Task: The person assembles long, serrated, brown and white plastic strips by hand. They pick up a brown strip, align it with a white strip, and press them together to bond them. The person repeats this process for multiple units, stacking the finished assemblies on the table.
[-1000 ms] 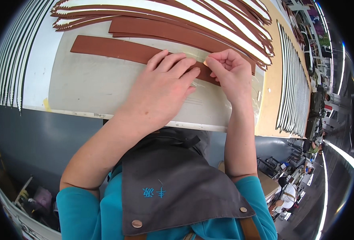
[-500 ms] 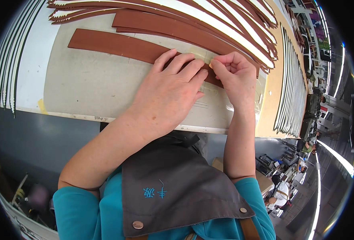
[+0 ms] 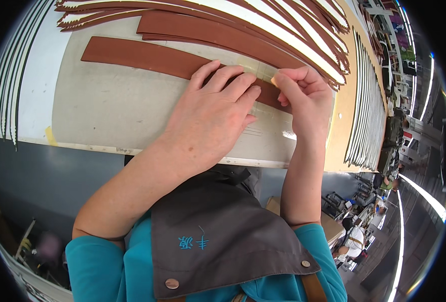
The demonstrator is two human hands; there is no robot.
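Note:
A long flat brown strip [image 3: 132,55], leather-like, lies slantwise on the grey work mat [image 3: 102,100]. My left hand [image 3: 202,118] rests on it with fingers spread, covering its middle. Just to the right, my right hand [image 3: 306,98] pinches a small pale-yellow piece [image 3: 274,80] between thumb and forefinger, over the strip's right part. Whether the piece touches the strip is unclear. Beyond this strip lie further brown strips [image 3: 192,31], stacked and overlapping, their right ends partly behind my right hand.
Brown-and-white strips with jagged ends [image 3: 278,38] are heaped along the far side. Thin black-and-white strips hang in rows at the left [image 3: 11,75] and right [image 3: 366,110]. A yellow tape scrap [image 3: 51,136] sticks near the table's front edge. People work in the background at right.
My right hand has shifted a little to the right with the small piece, uncovering more of the strip between my hands. My left hand stays on the strip.

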